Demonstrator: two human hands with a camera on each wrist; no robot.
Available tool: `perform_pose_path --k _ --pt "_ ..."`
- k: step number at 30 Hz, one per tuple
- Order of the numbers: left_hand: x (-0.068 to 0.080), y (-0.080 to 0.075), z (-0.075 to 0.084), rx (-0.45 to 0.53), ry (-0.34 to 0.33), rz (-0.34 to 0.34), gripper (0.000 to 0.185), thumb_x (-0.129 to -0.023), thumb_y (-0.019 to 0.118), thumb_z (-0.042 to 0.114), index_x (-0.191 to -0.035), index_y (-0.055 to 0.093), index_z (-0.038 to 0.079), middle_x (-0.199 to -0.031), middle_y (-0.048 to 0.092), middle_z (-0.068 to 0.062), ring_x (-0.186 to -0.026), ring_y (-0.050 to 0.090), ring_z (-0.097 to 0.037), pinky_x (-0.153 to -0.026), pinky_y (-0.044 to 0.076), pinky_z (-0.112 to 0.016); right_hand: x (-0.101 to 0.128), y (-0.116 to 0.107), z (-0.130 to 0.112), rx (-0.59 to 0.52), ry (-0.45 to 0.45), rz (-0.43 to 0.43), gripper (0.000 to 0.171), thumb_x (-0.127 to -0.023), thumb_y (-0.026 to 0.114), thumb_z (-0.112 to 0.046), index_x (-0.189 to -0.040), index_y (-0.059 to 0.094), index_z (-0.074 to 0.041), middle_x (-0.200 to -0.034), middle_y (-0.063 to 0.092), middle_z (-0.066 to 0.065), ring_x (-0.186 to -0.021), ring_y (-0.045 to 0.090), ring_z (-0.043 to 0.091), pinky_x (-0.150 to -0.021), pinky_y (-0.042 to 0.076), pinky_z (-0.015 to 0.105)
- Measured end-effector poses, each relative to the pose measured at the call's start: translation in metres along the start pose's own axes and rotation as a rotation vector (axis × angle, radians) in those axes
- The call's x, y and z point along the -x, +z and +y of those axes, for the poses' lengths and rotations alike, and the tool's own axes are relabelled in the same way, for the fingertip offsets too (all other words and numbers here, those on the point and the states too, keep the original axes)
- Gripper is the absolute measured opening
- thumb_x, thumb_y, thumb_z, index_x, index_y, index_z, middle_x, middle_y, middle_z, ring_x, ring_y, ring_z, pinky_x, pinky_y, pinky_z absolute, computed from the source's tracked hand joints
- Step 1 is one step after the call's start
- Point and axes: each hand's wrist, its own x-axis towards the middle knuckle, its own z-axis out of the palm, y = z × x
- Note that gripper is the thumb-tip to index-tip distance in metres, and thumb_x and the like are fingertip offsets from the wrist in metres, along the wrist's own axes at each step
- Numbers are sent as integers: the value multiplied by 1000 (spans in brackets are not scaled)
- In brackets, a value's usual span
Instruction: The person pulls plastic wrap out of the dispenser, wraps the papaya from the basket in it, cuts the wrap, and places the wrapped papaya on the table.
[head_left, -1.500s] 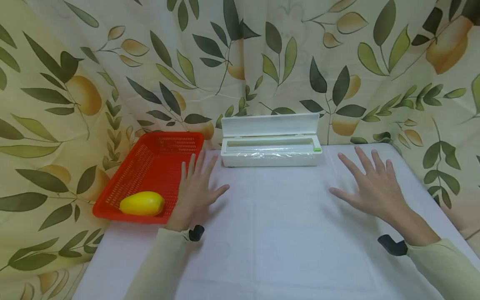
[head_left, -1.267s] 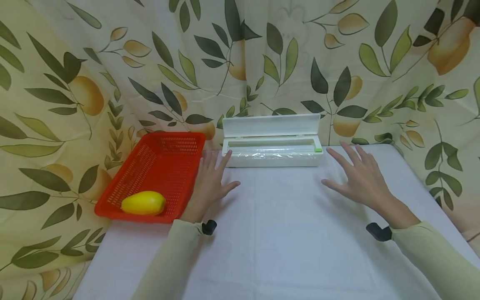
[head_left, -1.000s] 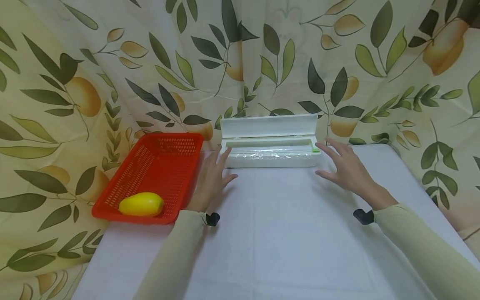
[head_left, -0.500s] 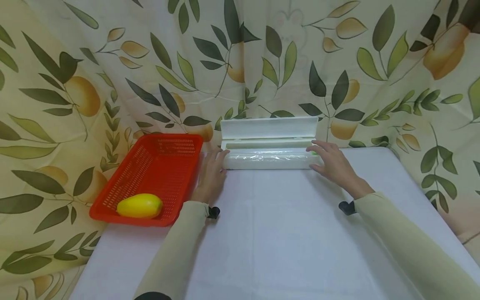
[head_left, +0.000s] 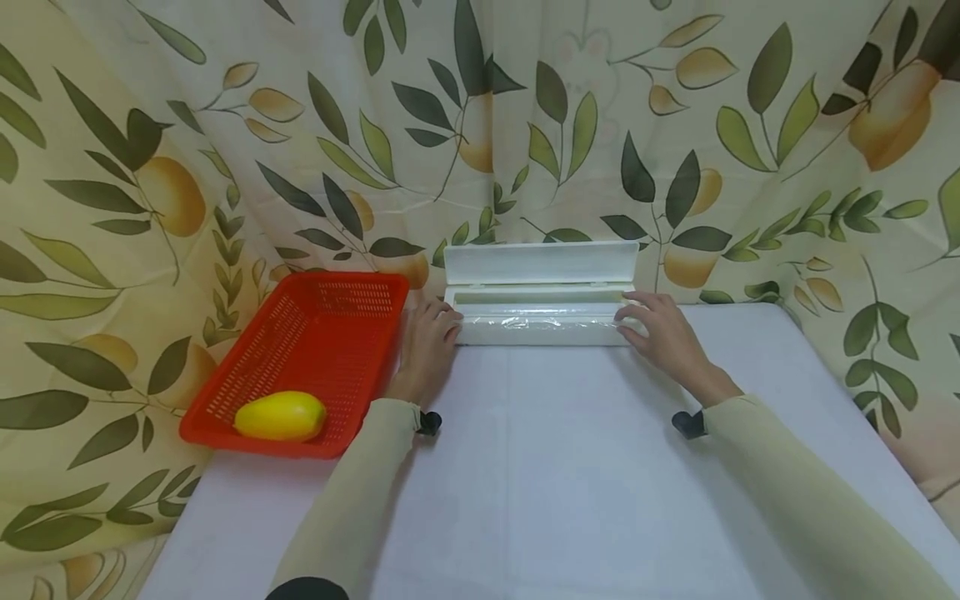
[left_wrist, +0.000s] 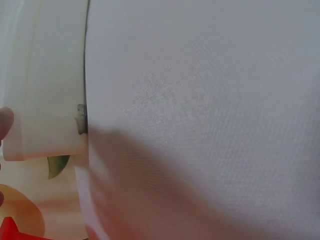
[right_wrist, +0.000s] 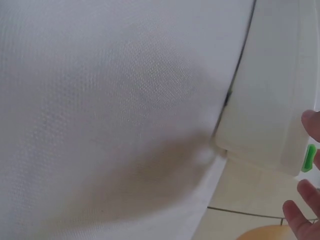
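At the back of the table (head_left: 570, 467), the dispenser (head_left: 540, 312) stands with its lid already up and the film showing along its front. The left hand (head_left: 427, 346) holds its left end and the right hand (head_left: 660, 333) its right end, fingers curled about the corners. No film looks drawn out yet. The basket (head_left: 300, 358) with the mango (head_left: 280, 416) sits just left, untouched.

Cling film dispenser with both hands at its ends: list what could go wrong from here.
1. The cling film dispenser sits at the table's far edge; a push from the left hand or right hand might shove it off.
2. Its raised lid could drop onto fingers.
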Motion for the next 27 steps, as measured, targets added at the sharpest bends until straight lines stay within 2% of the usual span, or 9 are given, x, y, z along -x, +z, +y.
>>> perform_pose_path --k 5,8,12,21,27 --pt "2 -1 1 87 2 39 20 -99 69 17 -115 79 13 -117 71 -3 -113 53 -22 -104 43 -41 2 0 1 -13 -6 36 18 -84 79 5 -99 76 -5 -132 64 22 -122 51 45 -102 42 63" --pt "1 -2 2 135 -15 71 20 -99 69 17 -116 79 12 -114 73 -2 -109 55 -21 -101 45 -38 1 1 3 -32 -21 86 17 -83 80 6 -98 77 -2 -127 67 22 -116 53 44 -99 45 60" --pt "-2 -4 2 142 -53 86 21 -100 68 20 -116 79 13 -106 75 0 -103 55 -18 -95 46 -35 0 0 5 -59 -52 146 16 -81 81 7 -94 77 0 -120 70 22 -110 56 45 -94 46 59" --pt "-6 -6 4 126 -168 77 23 -99 68 25 -117 80 18 -110 69 3 -106 50 -16 -88 49 -29 -7 -11 -1 -78 -9 115 14 -85 78 6 -98 77 3 -116 72 22 -109 55 43 -93 46 58" --pt "-14 -7 7 174 -175 113 21 -95 75 20 -114 80 12 -108 72 -3 -104 52 -20 -85 48 -33 -15 -16 3 -94 1 113 15 -87 77 4 -102 76 3 -108 74 22 -105 59 42 -91 46 58"
